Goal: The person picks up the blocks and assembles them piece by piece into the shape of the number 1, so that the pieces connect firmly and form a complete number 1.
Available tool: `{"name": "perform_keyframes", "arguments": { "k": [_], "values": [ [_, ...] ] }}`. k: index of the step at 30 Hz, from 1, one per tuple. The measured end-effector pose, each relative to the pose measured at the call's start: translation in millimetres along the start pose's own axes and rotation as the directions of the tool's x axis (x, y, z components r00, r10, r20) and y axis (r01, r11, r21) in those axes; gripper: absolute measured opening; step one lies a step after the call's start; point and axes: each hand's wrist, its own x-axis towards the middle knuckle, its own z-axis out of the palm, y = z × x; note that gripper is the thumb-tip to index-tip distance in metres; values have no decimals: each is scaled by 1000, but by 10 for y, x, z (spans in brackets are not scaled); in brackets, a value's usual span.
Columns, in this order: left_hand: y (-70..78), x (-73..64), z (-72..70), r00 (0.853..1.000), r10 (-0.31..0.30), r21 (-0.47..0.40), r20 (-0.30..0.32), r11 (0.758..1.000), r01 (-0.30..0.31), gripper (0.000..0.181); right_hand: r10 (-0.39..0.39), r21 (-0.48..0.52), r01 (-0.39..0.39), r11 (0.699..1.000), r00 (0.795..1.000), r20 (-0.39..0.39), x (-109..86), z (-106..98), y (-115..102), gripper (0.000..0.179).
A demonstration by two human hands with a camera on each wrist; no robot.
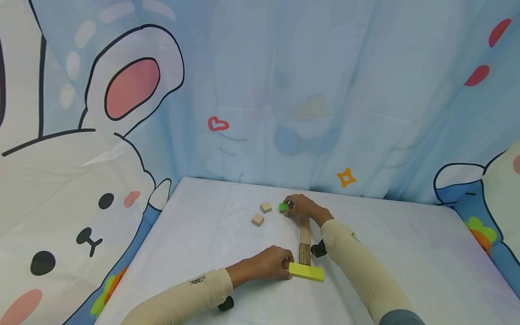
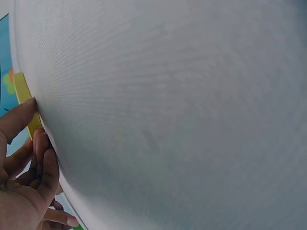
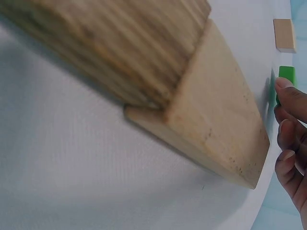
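Observation:
With thumb and fingers my left hand (image 1: 271, 263) pinches the left end of a long yellow block (image 1: 306, 271), which lies near the front of the table; the left wrist view shows the thumb on the same yellow block (image 2: 22, 90). Farther back, my right hand (image 1: 302, 207) pinches a small green block (image 1: 283, 208) by its right side, also visible as a green block (image 3: 287, 73) in the right wrist view. Between the hands lie a dark-grained wooden block (image 1: 304, 254) and a pale wooden block (image 1: 305, 231), end to end in a line toward the yellow one.
Two small pale wooden cubes, a far cube (image 1: 266, 207) and a nearer cube (image 1: 257, 220), sit left of the green block. All lie on a white-covered table (image 1: 215, 225). A printed blue curtain (image 1: 264, 90) hangs behind its back edge.

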Motion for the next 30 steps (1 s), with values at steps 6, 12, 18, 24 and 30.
{"name": "perform_keyframes", "arguments": {
  "k": [6, 12, 18, 24, 30],
  "values": [
    [-2, 4, 7, 1000, 2, 0, -2, 1000, -2, 30, 4, -10, -4, 1000, 1000, 6, -8, 8, 0, 42],
    [8, -1, 2, 1000, -1, 3, -6, 1000, 1, 30, 9, -19, -8, 1000, 1000, 4, -15, 5, -6, 41],
    [5, -3, 1, 1000, 3, 2, -12, 1000, -3, 31, 11, -12, -11, 1000, 1000, 5, -72, -34, -34, 40],
    [3, 1, 6, 1000, 15, 20, -17, 1000, -14, 30, -4, -10, 4, 1000, 1000, 3, -134, -73, -48, 39],
    [7, 5, 6, 1000, 1, 7, -12, 1000, -1, 29, -40, -16, 40, 999, 999, -1, -167, -78, -29, 38]
  ]
}}
